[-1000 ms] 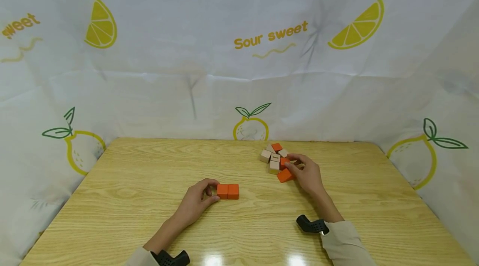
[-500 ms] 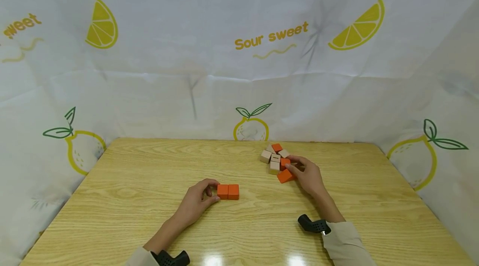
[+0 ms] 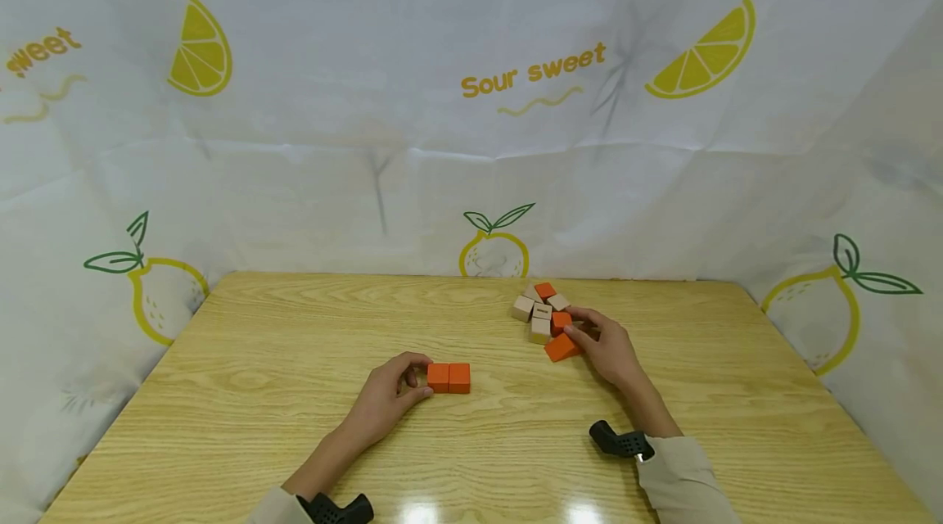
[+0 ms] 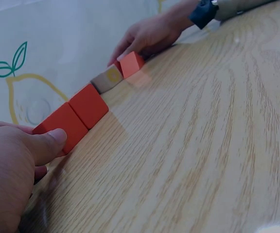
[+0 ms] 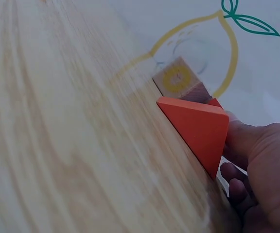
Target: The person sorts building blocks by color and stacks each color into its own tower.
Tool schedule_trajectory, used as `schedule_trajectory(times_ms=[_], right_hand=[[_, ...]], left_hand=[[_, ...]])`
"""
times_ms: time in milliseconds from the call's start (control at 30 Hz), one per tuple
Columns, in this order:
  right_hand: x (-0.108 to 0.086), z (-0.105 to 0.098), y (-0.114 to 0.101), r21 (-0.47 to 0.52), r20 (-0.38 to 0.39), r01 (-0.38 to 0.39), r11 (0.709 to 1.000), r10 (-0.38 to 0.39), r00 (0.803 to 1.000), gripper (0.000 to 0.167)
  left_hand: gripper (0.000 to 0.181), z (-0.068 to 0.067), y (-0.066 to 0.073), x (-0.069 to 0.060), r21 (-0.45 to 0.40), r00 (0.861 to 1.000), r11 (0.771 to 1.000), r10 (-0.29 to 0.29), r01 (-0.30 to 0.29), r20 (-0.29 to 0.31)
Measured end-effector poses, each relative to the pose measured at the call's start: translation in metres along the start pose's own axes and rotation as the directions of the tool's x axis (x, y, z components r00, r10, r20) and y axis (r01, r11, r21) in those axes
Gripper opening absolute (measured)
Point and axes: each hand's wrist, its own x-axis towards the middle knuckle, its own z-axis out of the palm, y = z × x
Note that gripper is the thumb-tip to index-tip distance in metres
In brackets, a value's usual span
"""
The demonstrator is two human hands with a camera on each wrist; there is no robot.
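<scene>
My left hand (image 3: 383,397) pinches the left one of two orange cubes (image 3: 438,377) between thumb and fingers. The other orange cube (image 3: 459,377) stands directly against its right side on the table. Farther back on the right, my right hand (image 3: 608,348) has its thumb and forefinger on an orange cube (image 3: 561,321) at the edge of a cluster of blocks. In the right wrist view, an orange triangular block (image 5: 198,131) stands in front of the thumb and hides most of that cube. Plain wooden blocks (image 3: 540,331) touch or lie close beside it.
More wooden blocks (image 3: 523,307) and another small orange block (image 3: 544,291) make up the cluster near the table's back edge. A white cloth (image 3: 331,205) printed with lemons hangs behind and along both sides of the wooden table (image 3: 295,327).
The right wrist has shifted slightly to the right, with the thumb and forefinger still at the orange cube. My left hand and its two cubes stay where they were.
</scene>
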Motion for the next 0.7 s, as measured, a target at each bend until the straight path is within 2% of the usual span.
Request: schedule_trajectory(times_ms=[300, 467, 700], right_hand=[[-0.0003, -0.0005, -0.0009, -0.021, 0.025, -0.004, 1.0, 0.004, 1.0, 0.037], [0.0002, 0.0001, 0.0001, -0.033, 0.016, -0.015, 0.999, 0.015, 1.0, 0.037], [-0.0017, -0.0019, -0.0017, 0.005, -0.027, -0.028, 1.0, 0.028, 0.999, 0.039]], left_hand=[[0.034, -0.0004, -0.0004, 0.0003, -0.008, 1.0, 1.0, -0.003, 0.003, 0.002], [0.033, -0.0002, -0.0014, 0.0001, -0.007, 1.0, 1.0, -0.008, 0.008, 0.005], [0.033, 0.0, -0.0012, 0.0003, -0.007, 1.0, 1.0, -0.006, 0.006, 0.003]])
